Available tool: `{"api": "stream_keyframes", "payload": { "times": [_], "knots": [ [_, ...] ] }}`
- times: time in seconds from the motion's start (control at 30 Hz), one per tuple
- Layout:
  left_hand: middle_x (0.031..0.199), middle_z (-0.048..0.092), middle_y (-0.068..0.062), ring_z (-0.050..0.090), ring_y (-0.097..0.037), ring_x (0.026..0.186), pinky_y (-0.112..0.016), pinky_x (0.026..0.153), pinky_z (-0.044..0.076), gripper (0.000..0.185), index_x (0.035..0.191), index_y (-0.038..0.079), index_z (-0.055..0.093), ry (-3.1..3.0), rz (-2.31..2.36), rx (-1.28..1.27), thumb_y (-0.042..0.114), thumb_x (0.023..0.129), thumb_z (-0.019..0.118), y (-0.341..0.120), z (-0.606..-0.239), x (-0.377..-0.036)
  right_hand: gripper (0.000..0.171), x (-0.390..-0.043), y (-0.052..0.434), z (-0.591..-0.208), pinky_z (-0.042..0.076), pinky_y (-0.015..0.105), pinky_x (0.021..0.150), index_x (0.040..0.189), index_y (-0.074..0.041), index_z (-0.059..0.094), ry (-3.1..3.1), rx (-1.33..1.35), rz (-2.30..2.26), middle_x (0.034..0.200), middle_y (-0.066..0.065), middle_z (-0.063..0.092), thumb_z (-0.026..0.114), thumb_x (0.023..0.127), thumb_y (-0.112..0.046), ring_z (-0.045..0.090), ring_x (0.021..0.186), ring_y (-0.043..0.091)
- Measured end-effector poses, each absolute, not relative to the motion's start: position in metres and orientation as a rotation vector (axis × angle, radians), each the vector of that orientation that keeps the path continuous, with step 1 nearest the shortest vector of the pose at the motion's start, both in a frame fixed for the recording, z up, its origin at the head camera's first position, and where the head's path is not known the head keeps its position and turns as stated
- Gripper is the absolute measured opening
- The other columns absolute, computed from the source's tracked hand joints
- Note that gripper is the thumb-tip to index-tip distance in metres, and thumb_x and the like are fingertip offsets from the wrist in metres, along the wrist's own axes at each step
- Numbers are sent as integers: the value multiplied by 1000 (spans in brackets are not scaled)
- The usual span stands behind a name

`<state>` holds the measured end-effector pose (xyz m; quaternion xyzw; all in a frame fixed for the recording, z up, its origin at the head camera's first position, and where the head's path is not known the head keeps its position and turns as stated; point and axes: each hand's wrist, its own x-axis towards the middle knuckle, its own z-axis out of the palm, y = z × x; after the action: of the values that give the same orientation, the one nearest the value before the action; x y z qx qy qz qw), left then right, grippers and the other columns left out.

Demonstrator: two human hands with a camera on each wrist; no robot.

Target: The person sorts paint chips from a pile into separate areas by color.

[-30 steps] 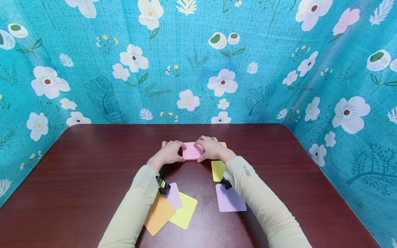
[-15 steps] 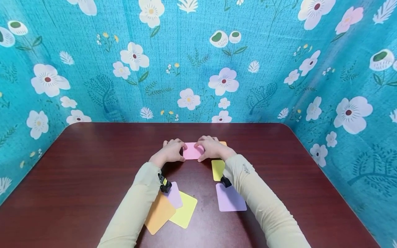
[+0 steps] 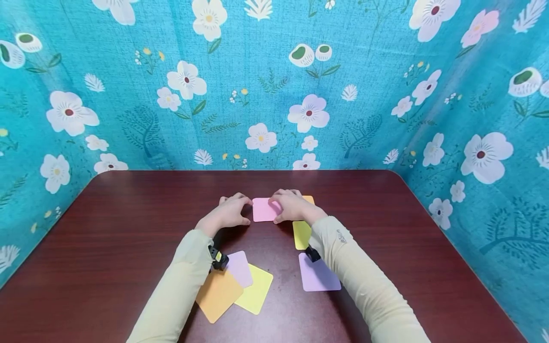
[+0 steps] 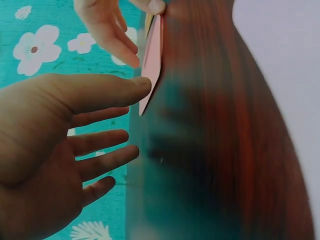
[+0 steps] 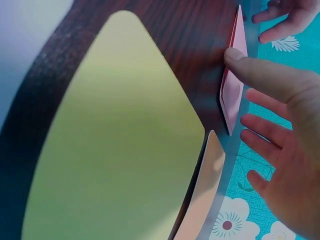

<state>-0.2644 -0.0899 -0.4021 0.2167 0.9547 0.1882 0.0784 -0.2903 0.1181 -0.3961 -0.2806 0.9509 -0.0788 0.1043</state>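
A pink card [image 3: 262,210] lies flat near the table's far side, between my two hands. My right hand [image 3: 295,207] grips it at the right end, thumb on the near edge and fingers toward the far edge. In the right wrist view the thumb of this hand touches the pink card [image 5: 234,90], and a darker pink edge shows beneath the top face. My left hand [image 3: 226,212] hovers just left of the card, apart from it, thumb and fingers spread around nothing. The left wrist view shows a gap between the spread fingers of that hand.
Right of the pink card are an orange card [image 3: 309,199], a yellow card [image 3: 301,235] and a purple card [image 3: 319,275], partly under my right arm. Nearer lie overlapping orange [image 3: 219,296], purple [image 3: 240,267] and yellow cards [image 3: 256,289]. A floral curtain [image 3: 266,85] hangs behind the table [image 3: 128,228].
My left hand has let go of the pink card's left end and shifted a little left. The right hand stays on the card, which has barely moved.
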Motion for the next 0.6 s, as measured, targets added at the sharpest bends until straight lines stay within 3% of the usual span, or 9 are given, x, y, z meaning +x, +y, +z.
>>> {"api": "stream_keyframes", "payload": {
  "times": [0.6],
  "knots": [
    [113,57,-10,51,-27,105,-50,90,30,46,116,8,57,2941,437,654,27,76,71,-124,-399,-229,60,-262,106,-391,16,49,105,124,-14,54,2827,-993,-290,126,6,49,74,71,-35,41,121,26]
  ]
}}
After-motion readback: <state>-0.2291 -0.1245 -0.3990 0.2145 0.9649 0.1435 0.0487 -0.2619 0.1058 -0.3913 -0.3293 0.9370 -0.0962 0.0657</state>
